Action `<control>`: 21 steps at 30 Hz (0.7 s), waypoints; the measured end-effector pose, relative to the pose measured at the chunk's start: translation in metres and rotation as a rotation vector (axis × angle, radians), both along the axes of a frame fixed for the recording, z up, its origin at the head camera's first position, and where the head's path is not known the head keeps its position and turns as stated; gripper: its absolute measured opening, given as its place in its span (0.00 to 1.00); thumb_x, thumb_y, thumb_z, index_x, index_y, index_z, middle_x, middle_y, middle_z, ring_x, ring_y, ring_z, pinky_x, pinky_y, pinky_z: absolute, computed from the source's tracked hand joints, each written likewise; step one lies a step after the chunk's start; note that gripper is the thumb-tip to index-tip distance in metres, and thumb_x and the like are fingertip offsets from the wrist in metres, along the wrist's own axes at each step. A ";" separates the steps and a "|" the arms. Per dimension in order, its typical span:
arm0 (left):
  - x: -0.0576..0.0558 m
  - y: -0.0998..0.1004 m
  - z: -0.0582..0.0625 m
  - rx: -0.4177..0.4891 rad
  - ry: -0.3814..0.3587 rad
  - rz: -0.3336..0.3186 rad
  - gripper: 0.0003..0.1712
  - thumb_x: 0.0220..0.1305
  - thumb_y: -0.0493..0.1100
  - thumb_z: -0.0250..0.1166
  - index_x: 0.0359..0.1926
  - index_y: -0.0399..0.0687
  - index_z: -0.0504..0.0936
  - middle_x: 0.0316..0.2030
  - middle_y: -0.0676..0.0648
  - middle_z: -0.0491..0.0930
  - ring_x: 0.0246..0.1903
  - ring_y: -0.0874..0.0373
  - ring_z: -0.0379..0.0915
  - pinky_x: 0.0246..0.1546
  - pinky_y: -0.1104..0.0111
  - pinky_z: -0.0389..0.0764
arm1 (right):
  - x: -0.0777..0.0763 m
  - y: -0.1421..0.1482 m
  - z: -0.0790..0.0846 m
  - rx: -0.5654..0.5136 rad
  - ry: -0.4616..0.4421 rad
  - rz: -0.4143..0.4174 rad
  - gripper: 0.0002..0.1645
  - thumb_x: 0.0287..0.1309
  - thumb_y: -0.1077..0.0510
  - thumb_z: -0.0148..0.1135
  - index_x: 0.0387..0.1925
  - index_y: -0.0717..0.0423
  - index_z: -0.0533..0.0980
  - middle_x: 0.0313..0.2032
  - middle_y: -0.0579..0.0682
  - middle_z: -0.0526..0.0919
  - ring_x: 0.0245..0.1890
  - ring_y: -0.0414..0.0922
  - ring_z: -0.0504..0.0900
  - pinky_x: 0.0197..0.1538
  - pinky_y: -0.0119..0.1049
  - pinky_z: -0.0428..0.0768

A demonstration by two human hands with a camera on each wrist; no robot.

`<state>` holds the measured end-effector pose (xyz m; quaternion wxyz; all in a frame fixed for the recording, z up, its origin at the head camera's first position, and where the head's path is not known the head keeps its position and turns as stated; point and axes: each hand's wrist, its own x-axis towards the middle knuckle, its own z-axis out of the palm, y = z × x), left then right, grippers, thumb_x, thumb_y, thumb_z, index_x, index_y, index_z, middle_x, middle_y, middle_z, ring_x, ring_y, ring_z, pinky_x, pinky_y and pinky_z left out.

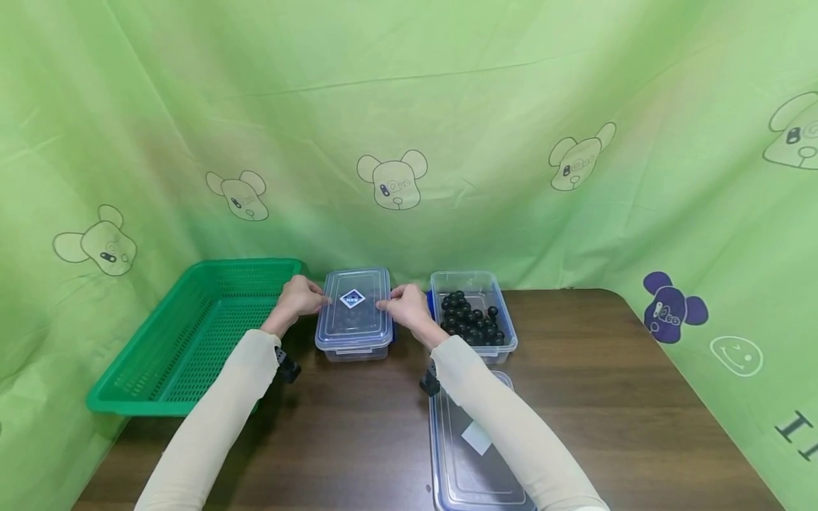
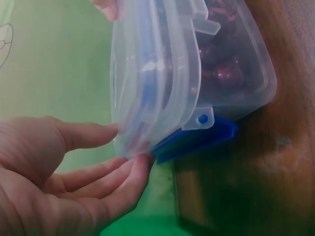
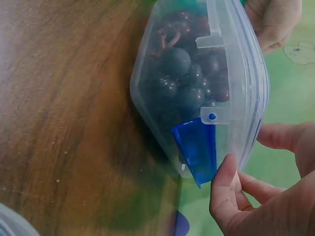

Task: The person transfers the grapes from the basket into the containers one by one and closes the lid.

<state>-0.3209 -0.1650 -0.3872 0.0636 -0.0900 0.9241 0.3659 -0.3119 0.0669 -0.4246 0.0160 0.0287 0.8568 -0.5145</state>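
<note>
Box [image 1: 356, 355] sits just right of the basket [image 1: 220, 333], lid [image 1: 351, 326] on, blue latches [image 3: 197, 153] unfastened. Left hand [image 1: 299, 297] pinches the lid edge facing the basket; right hand [image 1: 410, 309] pinches the edge away from it. Open tub [image 1: 501, 357] of black balls [image 1: 473, 325] stands farther right of the basket.

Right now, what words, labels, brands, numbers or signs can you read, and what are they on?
"I", then a cropped letter: dark print on the green fabric backdrop.
Too small to read: the blue-and-white diamond-shaped label on the clear plastic lidded box.
Too blurred: markings on the outlined bear faces and purple bear head on the backdrop.
No readable text: pale square patch on the flat clear plastic lid.
</note>
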 end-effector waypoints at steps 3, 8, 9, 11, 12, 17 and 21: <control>-0.004 -0.001 0.000 0.006 -0.020 -0.012 0.12 0.67 0.39 0.72 0.45 0.32 0.89 0.36 0.43 0.84 0.27 0.59 0.75 0.30 0.69 0.79 | -0.001 0.000 -0.001 0.019 0.001 0.000 0.23 0.57 0.55 0.77 0.49 0.65 0.83 0.45 0.59 0.90 0.44 0.50 0.87 0.50 0.42 0.87; -0.003 0.000 0.001 0.084 -0.038 -0.021 0.19 0.66 0.36 0.72 0.55 0.28 0.85 0.47 0.36 0.86 0.27 0.62 0.79 0.37 0.67 0.89 | -0.002 0.003 -0.004 -0.002 -0.012 0.007 0.24 0.58 0.55 0.77 0.51 0.65 0.83 0.46 0.59 0.90 0.41 0.49 0.87 0.47 0.40 0.87; -0.003 0.000 0.002 0.098 -0.042 -0.026 0.21 0.66 0.35 0.72 0.57 0.26 0.83 0.49 0.34 0.86 0.28 0.62 0.80 0.36 0.69 0.89 | -0.002 0.003 -0.005 -0.014 -0.018 0.010 0.24 0.58 0.55 0.77 0.51 0.65 0.83 0.47 0.59 0.90 0.41 0.49 0.88 0.46 0.39 0.87; -0.003 0.000 0.003 0.112 -0.058 -0.033 0.24 0.66 0.34 0.72 0.59 0.25 0.81 0.51 0.32 0.85 0.28 0.62 0.81 0.36 0.69 0.90 | -0.001 0.003 -0.005 -0.037 -0.026 0.006 0.24 0.58 0.56 0.77 0.52 0.65 0.83 0.48 0.60 0.89 0.41 0.49 0.88 0.44 0.38 0.87; -0.003 0.000 0.003 0.108 -0.065 -0.036 0.23 0.66 0.34 0.72 0.59 0.25 0.81 0.49 0.33 0.85 0.28 0.62 0.81 0.35 0.70 0.90 | -0.001 0.002 -0.006 -0.049 -0.030 0.002 0.23 0.58 0.57 0.77 0.52 0.65 0.83 0.49 0.61 0.89 0.41 0.50 0.88 0.44 0.38 0.88; -0.006 0.001 0.004 0.053 -0.085 -0.070 0.07 0.66 0.33 0.71 0.32 0.34 0.84 0.23 0.49 0.77 0.20 0.63 0.73 0.34 0.68 0.87 | 0.003 -0.002 -0.009 -0.044 -0.009 -0.047 0.21 0.56 0.57 0.77 0.48 0.63 0.83 0.47 0.59 0.89 0.44 0.51 0.87 0.49 0.42 0.87; -0.007 0.004 0.004 -0.021 -0.075 -0.092 0.23 0.68 0.36 0.71 0.16 0.46 0.74 0.14 0.53 0.71 0.18 0.63 0.69 0.31 0.68 0.82 | 0.006 -0.004 -0.010 -0.010 0.022 -0.055 0.20 0.57 0.55 0.77 0.47 0.63 0.84 0.44 0.58 0.91 0.46 0.52 0.88 0.53 0.45 0.86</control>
